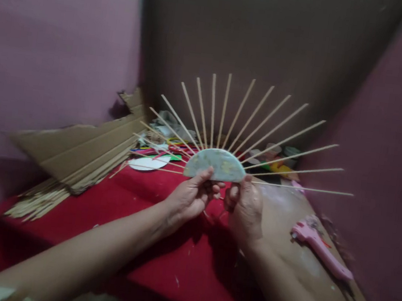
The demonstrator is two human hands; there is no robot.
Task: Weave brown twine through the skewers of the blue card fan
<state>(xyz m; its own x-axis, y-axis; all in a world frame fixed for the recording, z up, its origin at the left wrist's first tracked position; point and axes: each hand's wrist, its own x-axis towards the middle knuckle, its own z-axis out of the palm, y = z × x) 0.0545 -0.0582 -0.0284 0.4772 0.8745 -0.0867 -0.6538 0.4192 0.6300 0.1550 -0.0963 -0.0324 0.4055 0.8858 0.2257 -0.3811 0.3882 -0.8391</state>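
A pale blue-green half-disc (217,162) with faint yellowish patches is held up in front of me, its straight edge down. Thin wooden sticks (225,109) fan out from its curved edge like rays, the lowest ones nearly level on either side. My left hand (197,194) pinches the lower edge near the middle, thumb on the front face. At the lower right corner, my right hand (247,207) grips the piece between thumb and curled fingers. Both hands hold it above a red cloth (136,201). The back of the half-disc is hidden.
A pink glue gun (323,248) with a dark cord lies on a brown board (287,220) at right. Cardboard (80,150) leans at left beside a bundle of loose sticks (43,199). A white oval (149,162) and several colourful items lie at the back, before the wall.
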